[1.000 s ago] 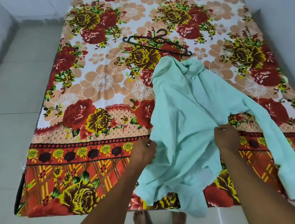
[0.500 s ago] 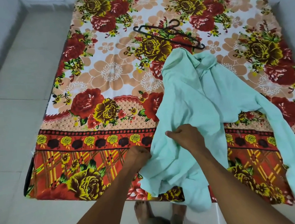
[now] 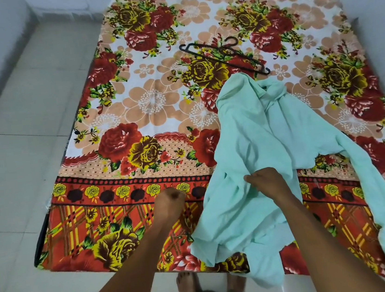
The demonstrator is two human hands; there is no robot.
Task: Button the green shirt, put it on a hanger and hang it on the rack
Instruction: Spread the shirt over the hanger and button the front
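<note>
So far nothing is done: right hand (image 3: 265, 181) pinches the crumpled, unbuttoned shirt (image 3: 254, 143), left hand (image 3: 169, 201) curled empty, hanger (image 3: 223, 53) untouched.

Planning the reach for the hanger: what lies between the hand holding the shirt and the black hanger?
In the head view, only the green shirt stretches from the right hand up the floral bedsheet, its collar end almost at the hanger.

Pale mint-green shirt (image 3: 259, 142), plain. Black hanger (image 3: 223, 53) beyond it. Floral bedsheet (image 3: 133, 104) in red, yellow, peach, white; orange plaid near edge.
</note>
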